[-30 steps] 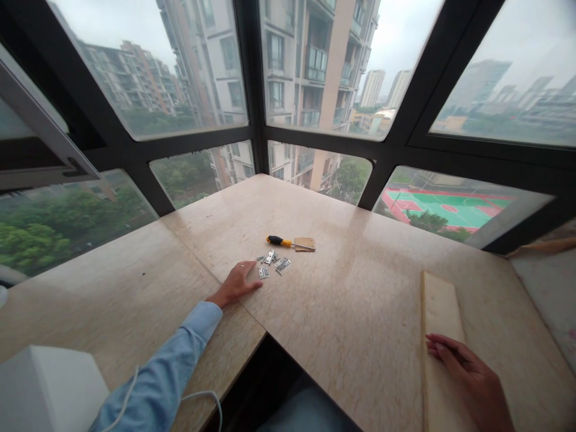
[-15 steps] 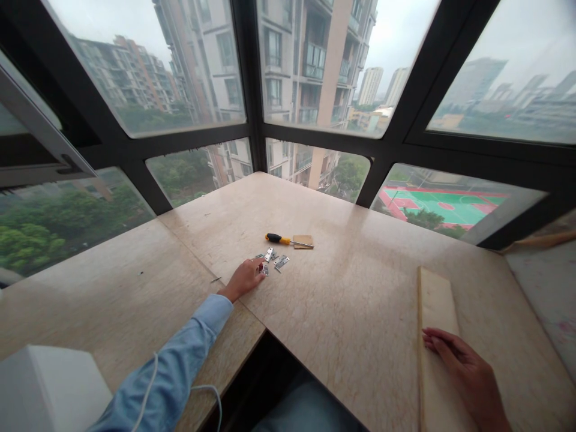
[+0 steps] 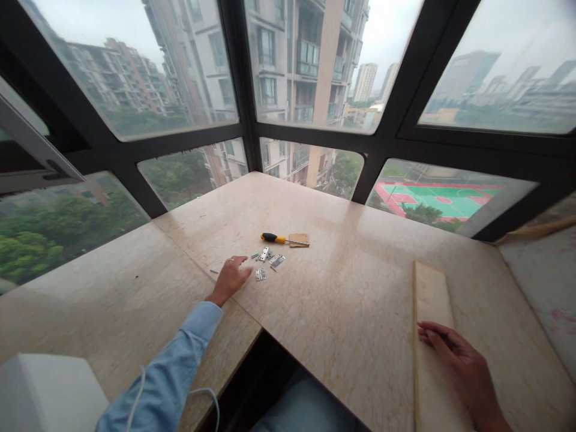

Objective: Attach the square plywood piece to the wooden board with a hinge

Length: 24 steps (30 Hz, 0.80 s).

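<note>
My left hand (image 3: 230,279) is just left of a small metal hinge (image 3: 261,274) that lies on the stone-patterned top. Its thumb and fingers are apart and hold nothing. Behind that hinge lie another hinge (image 3: 278,260) and a third silver hinge (image 3: 264,253), with several screws around them. Over a long pale wooden board (image 3: 432,294) on the right is my right hand (image 3: 461,363). Its thumb and fingertips are pressed together near the board's left edge; whatever is between them, if anything, is hidden.
A yellow-and-black screwdriver (image 3: 273,238) lies with its shaft across a small wooden piece (image 3: 298,240). One loose screw (image 3: 214,271) lies left of my left hand. A white box (image 3: 49,390) and a white cable (image 3: 209,391) are at the lower left. Windows border the far edges.
My left hand has moved left off the near hinge and its fingers have spread, leaving the hinge on the surface. My right hand stays over the board. The view has shifted slightly.
</note>
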### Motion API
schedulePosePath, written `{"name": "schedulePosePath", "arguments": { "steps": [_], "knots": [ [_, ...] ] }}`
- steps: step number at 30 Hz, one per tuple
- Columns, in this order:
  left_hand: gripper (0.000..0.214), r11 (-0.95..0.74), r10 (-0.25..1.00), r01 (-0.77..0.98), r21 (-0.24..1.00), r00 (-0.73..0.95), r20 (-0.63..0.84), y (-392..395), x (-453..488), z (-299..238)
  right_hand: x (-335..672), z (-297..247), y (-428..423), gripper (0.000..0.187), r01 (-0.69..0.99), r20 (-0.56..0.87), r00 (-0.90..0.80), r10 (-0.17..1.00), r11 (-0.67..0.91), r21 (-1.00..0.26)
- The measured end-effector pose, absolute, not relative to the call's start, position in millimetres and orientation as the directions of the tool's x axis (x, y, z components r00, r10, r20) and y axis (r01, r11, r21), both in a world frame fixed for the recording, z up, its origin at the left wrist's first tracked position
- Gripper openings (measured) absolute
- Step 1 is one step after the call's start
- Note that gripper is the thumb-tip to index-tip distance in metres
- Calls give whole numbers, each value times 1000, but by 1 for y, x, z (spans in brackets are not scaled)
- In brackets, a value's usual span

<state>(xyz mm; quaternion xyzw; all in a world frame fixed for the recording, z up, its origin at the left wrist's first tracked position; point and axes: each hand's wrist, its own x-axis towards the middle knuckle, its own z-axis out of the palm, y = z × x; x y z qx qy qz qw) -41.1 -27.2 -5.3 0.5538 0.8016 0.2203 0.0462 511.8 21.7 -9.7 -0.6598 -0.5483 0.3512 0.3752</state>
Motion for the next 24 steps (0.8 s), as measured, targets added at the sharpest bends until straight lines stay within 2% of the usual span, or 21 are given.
{"name": "schedulePosePath", "arguments": {
  "steps": [5, 10, 16, 24],
  "knots": [
    [44, 563, 732, 765, 312, -637, 243, -50, -57, -3, 512, -10, 21, 58, 451, -61, 145, 988, -120, -885],
    [45, 644, 688, 719, 261, -693, 213, -57, -61, -6, 511, -8, 21, 60, 457, -70, 151, 986, -132, -880],
    [42, 577, 747, 772, 268, -631, 210, -46, -67, -11, 512, -11, 21, 60, 461, -57, 144, 988, -118, -880],
    [35, 366, 859, 843, 393, -469, 205, -34, -67, -18, 514, -15, 22, 55, 477, 4, 116, 993, -52, -878]
  ]
}}
